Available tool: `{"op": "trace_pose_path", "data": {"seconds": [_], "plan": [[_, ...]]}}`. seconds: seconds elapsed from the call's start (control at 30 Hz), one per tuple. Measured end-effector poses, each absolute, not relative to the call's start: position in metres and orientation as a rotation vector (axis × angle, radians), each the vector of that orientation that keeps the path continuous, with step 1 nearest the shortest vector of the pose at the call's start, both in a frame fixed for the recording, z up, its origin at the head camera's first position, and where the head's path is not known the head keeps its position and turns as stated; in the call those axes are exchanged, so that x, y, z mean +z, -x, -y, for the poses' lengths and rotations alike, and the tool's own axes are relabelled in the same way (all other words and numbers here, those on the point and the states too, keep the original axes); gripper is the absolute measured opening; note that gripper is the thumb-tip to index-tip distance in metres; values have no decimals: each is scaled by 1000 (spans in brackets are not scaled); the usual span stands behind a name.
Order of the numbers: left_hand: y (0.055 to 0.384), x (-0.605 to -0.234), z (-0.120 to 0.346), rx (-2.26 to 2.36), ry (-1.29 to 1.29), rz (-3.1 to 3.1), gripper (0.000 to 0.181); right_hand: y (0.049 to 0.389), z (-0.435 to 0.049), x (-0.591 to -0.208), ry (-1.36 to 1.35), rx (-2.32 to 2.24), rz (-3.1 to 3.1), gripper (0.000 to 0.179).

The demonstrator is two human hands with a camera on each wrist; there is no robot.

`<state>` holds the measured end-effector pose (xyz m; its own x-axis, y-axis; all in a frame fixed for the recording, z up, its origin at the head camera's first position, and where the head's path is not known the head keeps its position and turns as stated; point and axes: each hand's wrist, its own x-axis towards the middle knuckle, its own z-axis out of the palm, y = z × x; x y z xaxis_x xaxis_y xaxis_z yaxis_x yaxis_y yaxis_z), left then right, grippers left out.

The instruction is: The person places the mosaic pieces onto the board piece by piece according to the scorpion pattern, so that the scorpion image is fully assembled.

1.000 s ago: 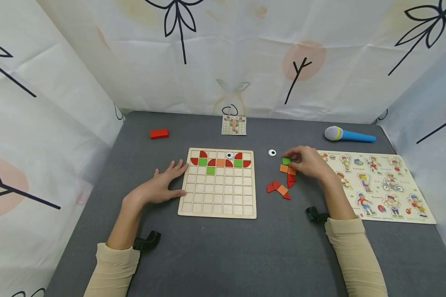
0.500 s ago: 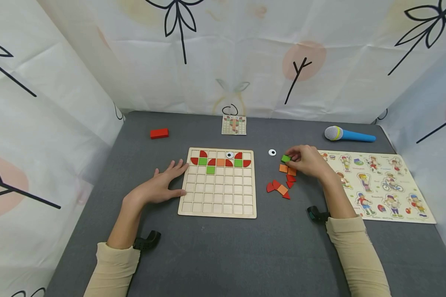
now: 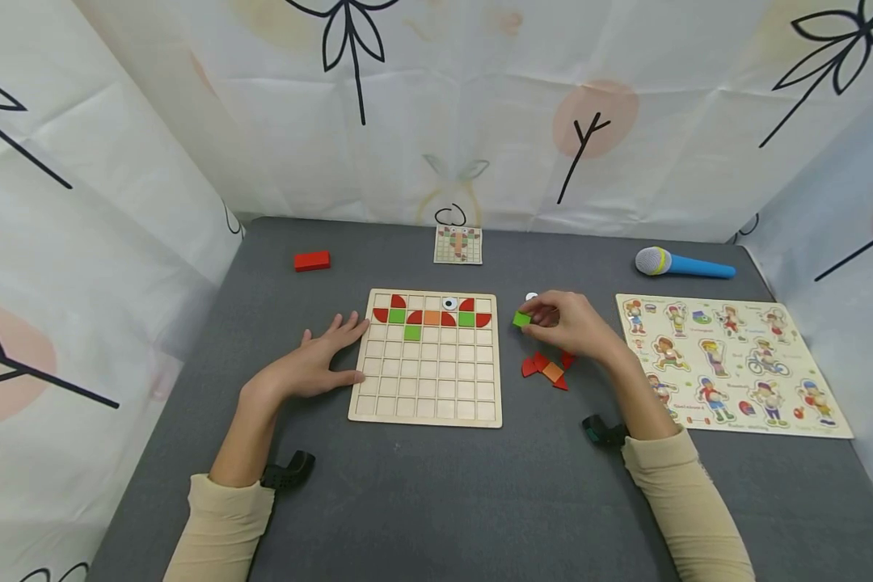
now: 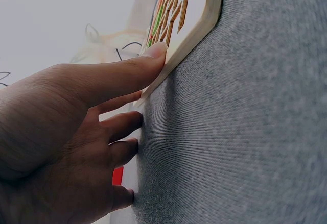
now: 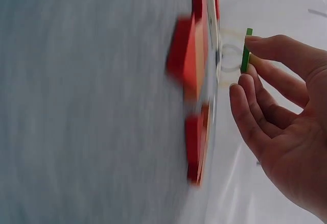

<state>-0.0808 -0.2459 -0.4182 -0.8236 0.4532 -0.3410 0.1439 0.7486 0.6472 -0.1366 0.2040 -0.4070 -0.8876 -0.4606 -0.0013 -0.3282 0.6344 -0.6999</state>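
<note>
My right hand (image 3: 571, 323) pinches a green square tile (image 3: 521, 319) between thumb and fingertips, raised off the table to the right of the wooden grid board (image 3: 428, 380). In the right wrist view the tile (image 5: 246, 50) is seen edge-on. My left hand (image 3: 311, 360) lies spread at the board's left edge, thumb and index fingertip touching it; in the left wrist view the thumb (image 4: 127, 76) presses on the rim. Red, green and orange tiles and one eye tile (image 3: 449, 305) fill cells in the board's top rows.
Red and orange tiles (image 3: 541, 364) lie under and beside my right hand, partly hidden. A second eye tile (image 3: 531, 297) is behind it. Around stand a pattern card (image 3: 458, 245), a red block (image 3: 311, 261), a toy microphone (image 3: 684, 263) and a picture board (image 3: 742, 364).
My right hand has lifted the green tile from the loose pile and carried it left toward the board, now partly covering the loose eye tile. My left hand has stayed in place.
</note>
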Motion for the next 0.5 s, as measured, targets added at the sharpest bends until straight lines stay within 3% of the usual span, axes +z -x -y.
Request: {"op": "trace_pose_path", "data": {"seconds": [0.5], "plan": [[81, -418, 246, 845, -452, -2471, 94, 132, -144, -408, 900, -1058, -2565, 28]]}}
